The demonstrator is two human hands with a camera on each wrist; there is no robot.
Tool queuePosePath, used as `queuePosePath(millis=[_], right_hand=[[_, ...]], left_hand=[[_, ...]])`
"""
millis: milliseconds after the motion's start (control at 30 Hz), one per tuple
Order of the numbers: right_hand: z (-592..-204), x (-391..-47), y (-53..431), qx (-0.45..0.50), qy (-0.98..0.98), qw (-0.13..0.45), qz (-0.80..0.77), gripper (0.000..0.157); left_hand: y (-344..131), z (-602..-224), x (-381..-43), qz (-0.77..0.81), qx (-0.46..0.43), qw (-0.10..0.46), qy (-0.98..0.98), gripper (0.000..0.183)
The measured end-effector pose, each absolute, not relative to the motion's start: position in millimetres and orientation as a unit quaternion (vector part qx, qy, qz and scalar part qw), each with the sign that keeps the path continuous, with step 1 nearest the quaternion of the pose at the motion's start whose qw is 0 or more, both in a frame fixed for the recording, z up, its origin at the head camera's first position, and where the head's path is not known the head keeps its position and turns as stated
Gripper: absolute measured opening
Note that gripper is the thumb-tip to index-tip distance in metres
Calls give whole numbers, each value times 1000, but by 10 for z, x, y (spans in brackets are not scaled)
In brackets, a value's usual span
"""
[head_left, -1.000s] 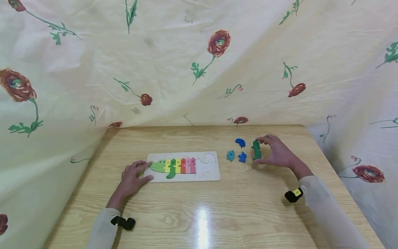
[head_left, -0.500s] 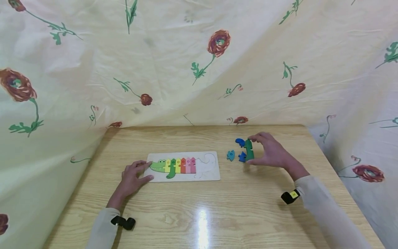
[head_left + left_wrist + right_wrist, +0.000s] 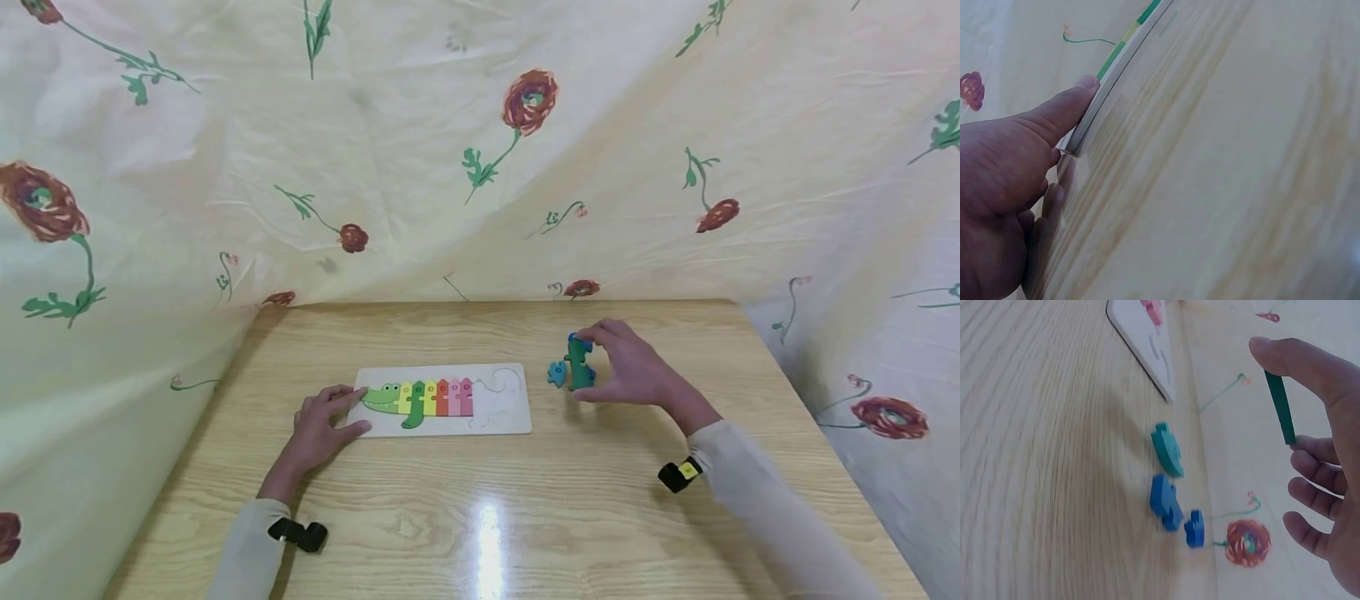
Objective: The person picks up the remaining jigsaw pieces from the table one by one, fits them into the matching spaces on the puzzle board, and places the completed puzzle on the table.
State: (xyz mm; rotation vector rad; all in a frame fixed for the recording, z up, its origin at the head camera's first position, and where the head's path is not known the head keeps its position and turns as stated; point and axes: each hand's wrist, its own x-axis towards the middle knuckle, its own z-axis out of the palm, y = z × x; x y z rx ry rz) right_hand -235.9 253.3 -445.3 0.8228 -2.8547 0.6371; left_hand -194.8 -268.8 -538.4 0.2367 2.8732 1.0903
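My right hand (image 3: 631,367) pinches a dark green puzzle piece (image 3: 577,363) by its two ends, between thumb and fingers. In the right wrist view the piece (image 3: 1280,408) appears edge-on, lifted above the table. Beneath it lie two blue puzzle pieces (image 3: 1165,503), mostly covered in the head view. A teal puzzle piece (image 3: 557,373) lies just to the left. My left hand (image 3: 318,431) rests on the left end of the white puzzle board (image 3: 498,421), thumb and index finger spread. Green, yellow, red and pink crocodile pieces (image 3: 420,400) fill the board's left part; its right part shows a drawn outline.
A wooden table (image 3: 420,517) carries the board and pieces. Floral cloth (image 3: 405,150) hangs behind it and at both sides. Each wrist wears a small black camera, such as the right one (image 3: 678,474).
My right hand has moved left with the green piece, from right of the loose blue pieces to above them. My left hand and the board stay where they were.
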Motion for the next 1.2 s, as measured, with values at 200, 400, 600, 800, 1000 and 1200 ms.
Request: queuePosePath(millis=[200, 400, 600, 800, 1000, 1200], right_hand=[[-4482, -2362, 2348, 269, -940, 41, 207, 88], [-4507, -2349, 2205, 283, -936, 49, 205, 86], [-4484, -2348, 2076, 293, -932, 53, 206, 86], [-4464, -2332, 1935, 294, -932, 47, 204, 89], [-4493, -2322, 1811, 282, -939, 41, 193, 91], [-4542, -2322, 1693, 277, -942, 33, 186, 92]], left_hand=[[-2694, -5393, -1955, 359, 78, 31, 929, 66], [-2697, -5395, -1949, 361, 84, 32, 928, 66], [-2699, -5393, -1946, 359, 77, 35, 930, 66], [-2698, -5389, -1955, 356, 76, 35, 931, 67], [-2695, -5393, -1960, 355, 77, 34, 931, 67], [-2697, -5396, -1962, 356, 76, 31, 931, 66]])
